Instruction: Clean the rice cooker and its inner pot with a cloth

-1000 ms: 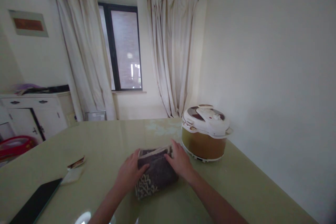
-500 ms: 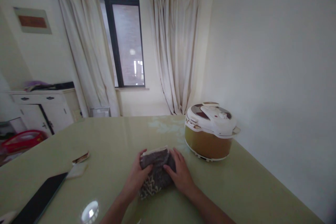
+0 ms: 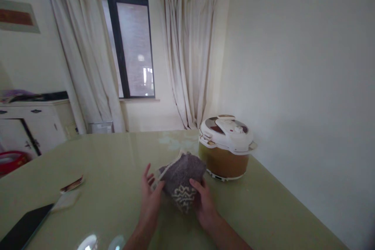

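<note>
A grey, fuzzy-looking piece of cloth (image 3: 183, 175) with a cream squiggle pattern and a pale edge is held up just over the table, tilted, one corner pointing down. Whether it is a folded towel or a knitted garment I cannot tell. My right hand (image 3: 205, 201) grips its lower right side, thumb on the front face and the other fingers hidden behind. At the left edge, my left hand (image 3: 151, 191) has its thumb against the cloth, the pale edge lying between thumb and fingers; its index finger sticks up, away from the fabric.
A white and gold-brown electric cooker (image 3: 225, 148) stands beyond the cloth to the right, near the wall. On the left of the green table (image 3: 117, 160) lie a dark flat tablet-like object (image 3: 27, 224), a white piece (image 3: 66, 200) and a small brown-and-white packet (image 3: 72, 184).
The cloth has been lifted and turned, its patterned part now facing me at the lower middle. My left fingers have loosened and spread; my right hand has shifted lower. The view has swung slightly right.
</note>
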Motion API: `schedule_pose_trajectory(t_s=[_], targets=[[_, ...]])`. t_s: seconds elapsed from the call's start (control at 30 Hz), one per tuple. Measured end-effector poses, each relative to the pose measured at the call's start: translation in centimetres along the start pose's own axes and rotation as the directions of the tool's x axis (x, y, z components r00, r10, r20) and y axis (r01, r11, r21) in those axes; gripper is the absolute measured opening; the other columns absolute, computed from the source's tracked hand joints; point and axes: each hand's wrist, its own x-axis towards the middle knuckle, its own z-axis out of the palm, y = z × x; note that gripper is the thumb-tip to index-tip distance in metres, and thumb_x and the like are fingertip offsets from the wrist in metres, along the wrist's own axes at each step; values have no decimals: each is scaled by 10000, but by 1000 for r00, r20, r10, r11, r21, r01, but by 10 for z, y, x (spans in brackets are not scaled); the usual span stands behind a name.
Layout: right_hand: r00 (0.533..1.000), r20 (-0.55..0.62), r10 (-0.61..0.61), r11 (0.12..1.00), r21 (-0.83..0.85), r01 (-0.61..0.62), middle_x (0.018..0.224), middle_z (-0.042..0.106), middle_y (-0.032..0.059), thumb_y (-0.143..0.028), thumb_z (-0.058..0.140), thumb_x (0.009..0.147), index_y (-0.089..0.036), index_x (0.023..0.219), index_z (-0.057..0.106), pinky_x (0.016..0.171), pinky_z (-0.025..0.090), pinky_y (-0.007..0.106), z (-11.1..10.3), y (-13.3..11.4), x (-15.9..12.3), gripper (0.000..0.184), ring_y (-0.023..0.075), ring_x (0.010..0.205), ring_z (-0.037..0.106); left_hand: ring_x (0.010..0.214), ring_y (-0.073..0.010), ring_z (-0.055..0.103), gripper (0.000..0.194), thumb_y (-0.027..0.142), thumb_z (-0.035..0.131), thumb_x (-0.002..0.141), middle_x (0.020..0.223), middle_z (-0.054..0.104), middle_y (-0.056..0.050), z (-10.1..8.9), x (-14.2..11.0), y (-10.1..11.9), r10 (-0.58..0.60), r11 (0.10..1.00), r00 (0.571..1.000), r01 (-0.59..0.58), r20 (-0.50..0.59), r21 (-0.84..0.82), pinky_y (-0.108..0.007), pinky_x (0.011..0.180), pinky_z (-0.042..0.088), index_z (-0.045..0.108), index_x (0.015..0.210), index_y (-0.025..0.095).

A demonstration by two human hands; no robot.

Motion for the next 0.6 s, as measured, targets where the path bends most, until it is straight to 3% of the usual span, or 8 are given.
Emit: schedule_pose_trajectory(t_s=[0.07, 0.13, 0.2, 0.27, 0.33, 0.47, 0.53, 0.6], targets=[[999, -46, 22, 1000, 17, -21, 1127, 816, 53, -298, 931, 576, -277, 1462, 551, 894, 594, 455, 0, -5, -2, 964, 315, 995, 767, 1418, -392, 545, 813, 501, 822, 715, 1466, 597, -149, -6, 7, -3, 139, 985, 988, -132, -59, 113, -561, 1180, 465, 577, 1457, 275], [997, -19, 80, 997, 10, -80, 1066, 825, 41, -222, 873, 569, -278, 1511, 509, 890, 594, 476, -2, -7, -5, 1012, 318, 933, 777, 1429, -383, 553, 747, 593, 807, 751, 1492, 613, -145, -8, 5, -6, 124, 987, 987, -133, 101, 89, -558, 1203, 447, 628, 1403, 277], [987, 78, 139, 990, 2, -139, 1078, 825, 50, -188, 804, 571, -253, 1495, 547, 924, 585, 487, -3, -7, -8, 961, 324, 959, 776, 1363, -370, 632, 759, 688, 788, 777, 1467, 670, -129, -6, -5, -8, -76, 997, 946, 67, 315, 39, -545, 1160, 499, 636, 1414, 304], [972, 177, 157, 987, -18, -157, 1116, 820, 62, -174, 751, 573, -226, 1416, 632, 977, 567, 485, -3, -6, -11, 853, 332, 1045, 760, 1284, -368, 697, 843, 725, 810, 752, 1437, 706, -126, -2, -18, -9, -289, 952, 870, 306, 400, 24, -526, 1095, 558, 610, 1461, 316], [968, 223, 115, 993, -66, -102, 1177, 807, 64, -171, 765, 580, -222, 1336, 686, 1031, 543, 478, -2, -6, -12, 762, 334, 1127, 735, 1215, -368, 736, 961, 666, 908, 666, 1392, 735, -132, 0, -27, -9, -366, 919, 849, 395, 382, 4, -491, 1029, 605, 579, 1490, 295], [945, 326, -32, 989, -124, 76, 1346, 742, 82, -330, 926, 658, -263, 1366, 649, 1094, 507, 496, -1, -7, -11, 763, 334, 1231, 694, 1049, -373, 793, 1035, 497, 999, 536, 1185, 812, -129, 0, -34, -6, -344, 926, 892, 374, 293, -49, -466, 885, 659, 586, 1447, 230], [926, 377, 4, 990, -133, 50, 1361, 733, 89, -419, 966, 656, -280, 1410, 623, 1117, 490, 524, -1, -8, -10, 840, 340, 1243, 694, 994, -384, 800, 940, 501, 972, 549, 1108, 823, -130, 1, -35, -8, -370, 911, 876, 407, 309, -62, -485, 853, 661, 628, 1372, 203], [913, 393, 108, 979, -201, -29, 1300, 763, 94, -443, 1006, 593, -260, 1352, 679, 1133, 475, 554, -2, -10, -9, 847, 365, 1226, 706, 1052, -395, 782, 866, 513, 951, 571, 1134, 811, -139, 4, -35, -14, -324, 935, 881, 354, 344, -25, -494, 904, 644, 659, 1320, 192]])
